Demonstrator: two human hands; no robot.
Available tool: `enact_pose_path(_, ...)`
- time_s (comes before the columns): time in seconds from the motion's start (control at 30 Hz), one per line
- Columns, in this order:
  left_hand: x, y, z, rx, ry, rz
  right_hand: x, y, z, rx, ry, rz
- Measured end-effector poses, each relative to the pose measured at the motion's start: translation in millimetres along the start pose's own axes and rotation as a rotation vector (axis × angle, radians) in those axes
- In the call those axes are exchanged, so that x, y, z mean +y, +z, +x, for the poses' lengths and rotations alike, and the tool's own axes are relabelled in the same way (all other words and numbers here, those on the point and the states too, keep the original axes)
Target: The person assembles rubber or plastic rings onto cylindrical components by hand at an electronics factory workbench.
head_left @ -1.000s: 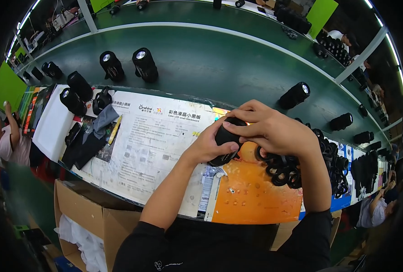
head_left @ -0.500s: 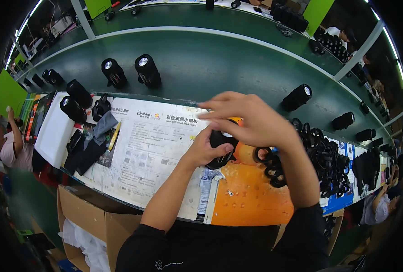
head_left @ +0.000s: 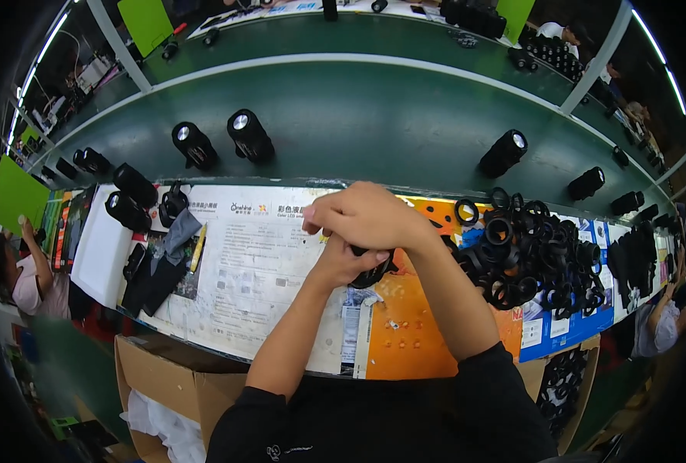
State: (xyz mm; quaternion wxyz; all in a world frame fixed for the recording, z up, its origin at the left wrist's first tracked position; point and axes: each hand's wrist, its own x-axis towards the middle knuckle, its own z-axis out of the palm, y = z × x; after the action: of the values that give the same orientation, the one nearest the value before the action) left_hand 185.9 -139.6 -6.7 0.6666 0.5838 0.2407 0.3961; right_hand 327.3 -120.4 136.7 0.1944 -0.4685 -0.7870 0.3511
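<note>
Both hands meet at the middle of the counter (head_left: 281, 285). The left hand (head_left: 343, 262) grips a small black part (head_left: 370, 274); the right hand (head_left: 370, 216) closes over it from above.

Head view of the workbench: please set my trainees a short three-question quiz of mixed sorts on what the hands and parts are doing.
1. True or false: the right hand lies over the left hand.
2. Where is the pile of black rings? A) to the person's left B) to the person's right C) on the green conveyor belt
3. Fill in: the small part between the hands is coloured ____.

Key: 1 true; 2 B; 3 black.
</note>
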Motion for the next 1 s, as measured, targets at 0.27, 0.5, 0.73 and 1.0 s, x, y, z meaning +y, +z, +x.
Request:
enact_pose_path(0.27,20.2,-6.7,-6.1,-0.023,-0.152,0.272,36.5,4.3,-18.7,0.913,-0.171,0.249)
enact_pose_path(0.5,28.4,-12.1,23.4,0.107,0.197,0.132,55.8,70.6,-68.1,0.402,0.239,1.688)
enact_pose_path(0.73,89.6,-112.5,84.8,0.811,0.473,0.862,125.6,-51.7,-13.6,1.098,0.298,0.247)
enact_pose_path(1.0,67.2,-181.9,124.1,0.642,0.163,0.805,145.0,-87.9,14.2,0.869,0.359,-0.748)
